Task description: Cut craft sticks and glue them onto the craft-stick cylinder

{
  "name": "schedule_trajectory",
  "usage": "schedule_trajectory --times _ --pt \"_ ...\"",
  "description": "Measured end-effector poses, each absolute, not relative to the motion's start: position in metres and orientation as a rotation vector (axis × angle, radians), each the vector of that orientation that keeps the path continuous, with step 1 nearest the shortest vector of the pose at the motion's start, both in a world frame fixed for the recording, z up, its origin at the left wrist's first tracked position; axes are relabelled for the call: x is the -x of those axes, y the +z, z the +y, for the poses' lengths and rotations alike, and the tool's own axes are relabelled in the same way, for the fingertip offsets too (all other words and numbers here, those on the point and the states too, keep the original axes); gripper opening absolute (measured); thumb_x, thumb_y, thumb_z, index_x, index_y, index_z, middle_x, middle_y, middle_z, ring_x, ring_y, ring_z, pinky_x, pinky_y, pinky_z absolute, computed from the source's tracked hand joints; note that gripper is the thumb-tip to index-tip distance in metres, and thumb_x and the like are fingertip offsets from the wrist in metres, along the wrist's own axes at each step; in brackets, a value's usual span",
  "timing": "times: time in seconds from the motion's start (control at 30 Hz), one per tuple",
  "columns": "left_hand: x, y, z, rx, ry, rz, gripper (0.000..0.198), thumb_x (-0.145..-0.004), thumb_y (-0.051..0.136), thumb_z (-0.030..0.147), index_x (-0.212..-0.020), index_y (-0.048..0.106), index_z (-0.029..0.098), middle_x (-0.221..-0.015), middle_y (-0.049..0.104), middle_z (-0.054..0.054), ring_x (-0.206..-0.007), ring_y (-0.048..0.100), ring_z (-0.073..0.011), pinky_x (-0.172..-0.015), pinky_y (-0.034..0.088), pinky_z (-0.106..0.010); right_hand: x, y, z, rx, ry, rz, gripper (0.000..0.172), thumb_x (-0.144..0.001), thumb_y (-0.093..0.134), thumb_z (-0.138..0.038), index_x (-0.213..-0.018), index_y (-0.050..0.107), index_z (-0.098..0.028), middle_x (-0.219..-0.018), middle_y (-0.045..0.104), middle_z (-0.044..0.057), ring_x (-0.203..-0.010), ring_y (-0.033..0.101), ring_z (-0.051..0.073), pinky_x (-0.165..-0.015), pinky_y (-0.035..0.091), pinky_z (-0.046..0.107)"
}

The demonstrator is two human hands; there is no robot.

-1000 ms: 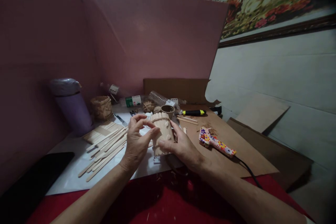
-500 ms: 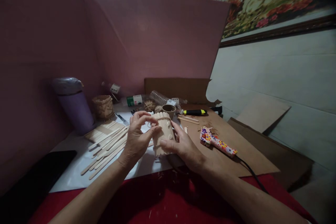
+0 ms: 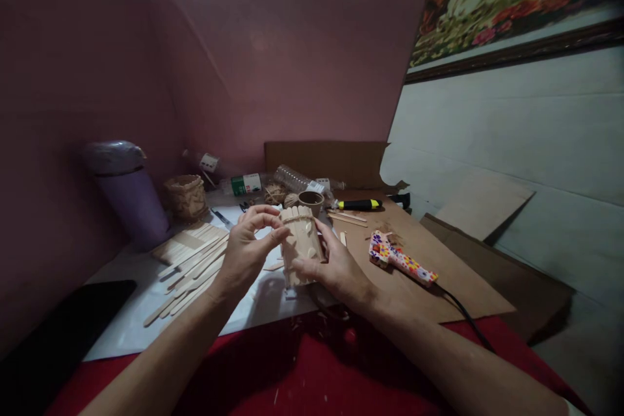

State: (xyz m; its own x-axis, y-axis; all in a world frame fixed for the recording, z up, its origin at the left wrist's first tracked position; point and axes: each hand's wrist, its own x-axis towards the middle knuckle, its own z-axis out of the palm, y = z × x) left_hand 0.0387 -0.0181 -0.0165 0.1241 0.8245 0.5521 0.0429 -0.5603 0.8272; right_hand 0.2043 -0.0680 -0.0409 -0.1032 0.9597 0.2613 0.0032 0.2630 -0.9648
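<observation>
Upright above the table is a cup made of craft sticks [image 3: 301, 242], with twine around its upper part and small pale leaf-like pieces on its side. My right hand [image 3: 344, 276] grips it from the right, thumb across the front and fingers behind. At its upper left, my left hand [image 3: 246, 253] is pinched, thumb against fingertips; whatever lies between them is too small to make out. Loose craft sticks [image 3: 195, 279] lie left of my left hand. A flower-patterned glue gun [image 3: 402, 260] with a black cord rests on cardboard to the right.
A purple tumbler [image 3: 131, 201] and a woven-looking small pot [image 3: 186, 198] stand at left. Behind the cup are plastic bottles [image 3: 297, 179], balls of twine [image 3: 275, 193], a brown pot [image 3: 311, 201] and a yellow-black utility knife [image 3: 359, 205]. A dark flat object [image 3: 73, 312] lies at front left.
My left fingertips have drawn slightly left, away from the cup's front. The cup has tilted and turned a little in my right hand. The whole view has shifted slightly.
</observation>
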Motion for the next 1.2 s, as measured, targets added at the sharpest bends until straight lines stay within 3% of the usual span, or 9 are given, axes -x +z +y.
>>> schedule_trajectory --times 0.2,0.63,0.93,1.2 --pt "-0.041 -0.020 -0.018 -1.611 1.454 0.824 0.021 -0.068 0.077 0.039 -0.064 0.070 0.020 -0.108 0.057 -0.008 -0.104 0.053 -0.0271 -0.089 0.042 -0.037 -0.203 -0.042 -0.072 1.012 0.993 -1.453 0.087 -0.069 0.080 -0.031 -0.143 0.034 -0.023 -0.133 0.059 0.011 -0.118 0.058 0.028 -0.101 0.046 0.047" --pt "-0.046 -0.015 -0.027 -1.575 1.449 0.861 0.029 -0.063 0.080 0.043 -0.061 0.069 0.017 -0.106 0.052 -0.008 -0.103 0.053 -0.0250 -0.092 0.042 -0.037 -0.203 -0.042 -0.075 1.088 0.911 -1.495 0.091 -0.071 0.076 -0.030 -0.148 0.029 -0.022 -0.136 0.056 0.012 -0.122 0.055 0.030 -0.103 0.043 0.050" --pt "-0.049 -0.015 -0.027 -1.461 1.442 0.817 0.030 -0.058 0.082 0.042 -0.059 0.068 0.016 -0.104 0.055 -0.008 -0.098 0.053 -0.0232 -0.082 0.045 -0.033 -0.200 -0.039 -0.078 1.148 0.904 -1.498 0.099 -0.069 0.077 -0.032 -0.151 0.023 -0.017 -0.137 0.055 0.017 -0.126 0.053 0.033 -0.105 0.042 0.051" --pt "-0.046 -0.020 -0.023 -1.491 1.403 0.808 0.023 -0.065 0.079 0.038 -0.060 0.069 0.019 -0.100 0.059 -0.006 -0.097 0.055 -0.0228 -0.092 0.038 -0.036 -0.200 -0.041 -0.078 1.153 0.897 -1.502 0.101 -0.069 0.078 -0.035 -0.151 0.022 -0.017 -0.137 0.055 0.017 -0.123 0.055 0.032 -0.101 0.045 0.050"
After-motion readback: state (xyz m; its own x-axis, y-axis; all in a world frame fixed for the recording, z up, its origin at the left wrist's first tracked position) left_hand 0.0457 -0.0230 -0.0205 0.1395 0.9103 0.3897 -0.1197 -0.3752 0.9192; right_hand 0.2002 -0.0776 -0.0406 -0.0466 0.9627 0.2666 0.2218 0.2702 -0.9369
